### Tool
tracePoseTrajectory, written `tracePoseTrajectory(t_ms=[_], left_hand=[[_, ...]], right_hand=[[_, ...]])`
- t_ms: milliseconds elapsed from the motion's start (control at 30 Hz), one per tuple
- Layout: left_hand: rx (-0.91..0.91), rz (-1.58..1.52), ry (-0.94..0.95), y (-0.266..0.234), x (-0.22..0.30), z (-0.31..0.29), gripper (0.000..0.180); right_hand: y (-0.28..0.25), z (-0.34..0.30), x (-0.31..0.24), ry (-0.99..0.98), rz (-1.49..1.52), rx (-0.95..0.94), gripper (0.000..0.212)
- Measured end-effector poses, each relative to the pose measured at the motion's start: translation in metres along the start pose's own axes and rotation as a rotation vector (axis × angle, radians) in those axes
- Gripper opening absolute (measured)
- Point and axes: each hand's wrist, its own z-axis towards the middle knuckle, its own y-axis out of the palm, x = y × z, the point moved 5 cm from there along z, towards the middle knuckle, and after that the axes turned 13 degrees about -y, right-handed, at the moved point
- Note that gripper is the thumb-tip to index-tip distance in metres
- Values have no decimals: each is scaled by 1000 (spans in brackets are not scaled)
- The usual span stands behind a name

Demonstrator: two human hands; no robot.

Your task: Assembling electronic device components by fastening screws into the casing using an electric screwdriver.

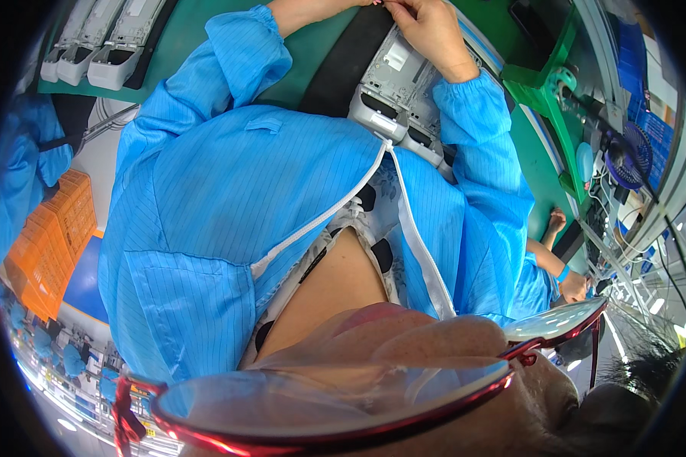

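Head: R hand (427, 30) prob. over housing (404, 75)

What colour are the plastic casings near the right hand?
The plastic casings are light grey; the head view shows them best.

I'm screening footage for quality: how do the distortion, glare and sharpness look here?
Head view: strong fisheye bending toward the black rim; pale reflections across the glasses; lights glaring near the lower-left rim; the grey housing by the right hand fairly sharp; the left hand mostly cut off by the top edge, so its focus is hard to judge.
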Motion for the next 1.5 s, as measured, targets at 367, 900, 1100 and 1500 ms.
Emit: tracePoseTrajectory(t_ms=[367, 900, 1100, 1500], left_hand=[[-43, -400, -257, -20, 1, -25, 16], [-526, -743, -315, 54, 23, -59, 20], [-373, -231, -105, 94, 50, -71, 21], [-529, -600, -349, 94, 31, -77, 23]], right_hand=[[0, 2, -15, 135, 24, -32, 16], [-29, -56, -28, 159, 418, 261, 8], [-67, -106, -63, 317, 115, 229, 9], [-88, -188, -63, 230, -132, 176, 7]])
